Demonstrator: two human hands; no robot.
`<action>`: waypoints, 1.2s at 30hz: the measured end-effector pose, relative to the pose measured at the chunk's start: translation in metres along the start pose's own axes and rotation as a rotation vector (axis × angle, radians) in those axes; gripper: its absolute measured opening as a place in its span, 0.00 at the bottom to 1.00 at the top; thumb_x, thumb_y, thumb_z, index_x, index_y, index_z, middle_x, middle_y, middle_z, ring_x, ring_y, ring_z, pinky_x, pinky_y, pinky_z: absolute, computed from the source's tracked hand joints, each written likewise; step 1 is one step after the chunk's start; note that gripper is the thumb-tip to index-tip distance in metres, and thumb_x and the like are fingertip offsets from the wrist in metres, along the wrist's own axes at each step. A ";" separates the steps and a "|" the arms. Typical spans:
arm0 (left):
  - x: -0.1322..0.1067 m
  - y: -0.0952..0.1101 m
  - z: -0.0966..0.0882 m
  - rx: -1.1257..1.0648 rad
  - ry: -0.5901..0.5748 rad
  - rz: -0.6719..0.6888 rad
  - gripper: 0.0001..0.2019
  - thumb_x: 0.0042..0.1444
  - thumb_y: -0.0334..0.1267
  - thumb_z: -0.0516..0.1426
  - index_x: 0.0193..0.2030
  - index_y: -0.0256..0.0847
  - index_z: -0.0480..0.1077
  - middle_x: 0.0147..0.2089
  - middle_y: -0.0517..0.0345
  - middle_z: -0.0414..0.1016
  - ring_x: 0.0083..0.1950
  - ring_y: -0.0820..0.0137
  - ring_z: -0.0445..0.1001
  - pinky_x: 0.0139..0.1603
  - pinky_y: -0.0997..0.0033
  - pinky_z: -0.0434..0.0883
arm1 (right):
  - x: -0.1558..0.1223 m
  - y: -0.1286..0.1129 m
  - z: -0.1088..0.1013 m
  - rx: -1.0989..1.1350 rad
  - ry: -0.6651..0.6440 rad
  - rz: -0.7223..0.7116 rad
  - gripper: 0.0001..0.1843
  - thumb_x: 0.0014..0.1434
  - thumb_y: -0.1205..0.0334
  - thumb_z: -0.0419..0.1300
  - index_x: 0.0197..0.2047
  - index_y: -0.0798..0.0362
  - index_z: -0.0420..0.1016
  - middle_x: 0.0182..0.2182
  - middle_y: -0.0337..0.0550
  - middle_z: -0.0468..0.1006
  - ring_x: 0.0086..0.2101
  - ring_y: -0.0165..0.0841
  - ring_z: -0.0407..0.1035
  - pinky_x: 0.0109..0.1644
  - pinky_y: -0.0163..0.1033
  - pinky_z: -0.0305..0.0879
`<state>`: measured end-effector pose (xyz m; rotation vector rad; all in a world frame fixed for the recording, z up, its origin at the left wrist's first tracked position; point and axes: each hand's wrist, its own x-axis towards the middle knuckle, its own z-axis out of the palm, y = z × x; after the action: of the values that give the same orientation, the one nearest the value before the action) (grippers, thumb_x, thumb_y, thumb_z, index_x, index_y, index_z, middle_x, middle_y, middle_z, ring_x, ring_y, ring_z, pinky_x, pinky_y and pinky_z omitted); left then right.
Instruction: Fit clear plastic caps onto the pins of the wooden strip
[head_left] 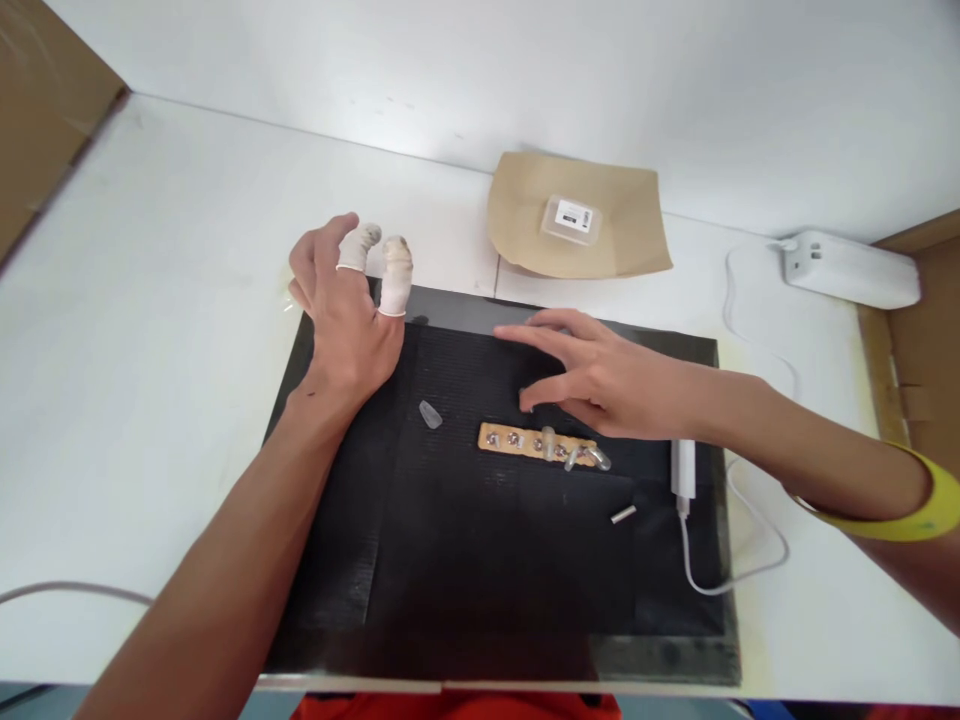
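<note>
My left hand point(346, 325) is over the back left corner of the black mat point(480, 560), with white finger cots point(396, 278) on its thumb and index finger. Those two fingers stand apart with nothing between them; the others are partly curled. My right hand point(589, 372) hovers above the mat with its fingers spread and nothing visible in them. Just below it lies a wooden strip point(504, 440) with a row of shiny round studs and several translucent nail tips on its right half. A loose clear nail tip point(430, 414) rests on the mat between my hands.
A small metal rod point(623, 514) and a white stick-shaped device point(683, 468) with a cable lie at the mat's right. Behind the mat, a brown paper tray point(630, 230) holds a labelled clear box point(571, 220). A white power strip point(851, 268) stands back right.
</note>
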<state>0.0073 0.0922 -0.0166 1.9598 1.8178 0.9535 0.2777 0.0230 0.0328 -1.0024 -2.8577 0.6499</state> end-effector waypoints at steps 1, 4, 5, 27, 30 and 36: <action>0.000 0.000 0.000 -0.004 0.002 0.000 0.20 0.74 0.55 0.48 0.62 0.55 0.73 0.74 0.61 0.66 0.79 0.54 0.56 0.83 0.51 0.51 | -0.001 0.001 0.000 -0.017 0.043 0.014 0.19 0.65 0.74 0.56 0.50 0.47 0.83 0.74 0.51 0.59 0.70 0.53 0.54 0.67 0.66 0.65; 0.000 0.002 0.000 -0.014 -0.003 -0.003 0.20 0.73 0.56 0.49 0.61 0.55 0.74 0.73 0.58 0.66 0.79 0.53 0.56 0.83 0.48 0.51 | -0.006 0.002 -0.002 -0.081 0.158 0.090 0.13 0.66 0.70 0.58 0.48 0.47 0.82 0.74 0.49 0.61 0.69 0.55 0.55 0.68 0.68 0.64; 0.000 0.002 0.000 -0.013 -0.008 -0.004 0.20 0.73 0.56 0.49 0.60 0.55 0.74 0.73 0.57 0.66 0.79 0.52 0.56 0.83 0.48 0.51 | -0.007 0.003 -0.002 -0.106 0.176 0.114 0.12 0.66 0.70 0.59 0.47 0.47 0.81 0.74 0.49 0.62 0.69 0.56 0.56 0.68 0.69 0.63; 0.001 0.003 -0.001 -0.047 -0.022 -0.029 0.19 0.72 0.54 0.50 0.60 0.56 0.74 0.73 0.58 0.66 0.79 0.53 0.55 0.82 0.50 0.51 | -0.009 -0.012 0.005 -0.116 0.106 0.612 0.23 0.73 0.55 0.51 0.67 0.51 0.64 0.35 0.42 0.87 0.32 0.39 0.78 0.39 0.42 0.65; 0.002 0.002 0.000 -0.030 -0.026 -0.011 0.19 0.71 0.52 0.51 0.62 0.53 0.74 0.73 0.52 0.66 0.79 0.50 0.55 0.81 0.43 0.51 | -0.014 -0.013 0.004 -0.072 0.087 0.695 0.23 0.74 0.56 0.47 0.67 0.52 0.66 0.31 0.41 0.86 0.30 0.38 0.78 0.36 0.42 0.66; 0.002 0.000 0.002 -0.026 -0.015 0.005 0.20 0.72 0.50 0.50 0.63 0.51 0.73 0.73 0.51 0.67 0.78 0.51 0.57 0.81 0.45 0.51 | -0.019 -0.017 0.001 -0.064 0.003 0.714 0.20 0.73 0.59 0.44 0.55 0.52 0.74 0.33 0.42 0.86 0.33 0.38 0.80 0.38 0.41 0.67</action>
<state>0.0084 0.0947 -0.0171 1.9517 1.7848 0.9570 0.2825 -0.0013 0.0403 -2.0478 -2.4768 0.5720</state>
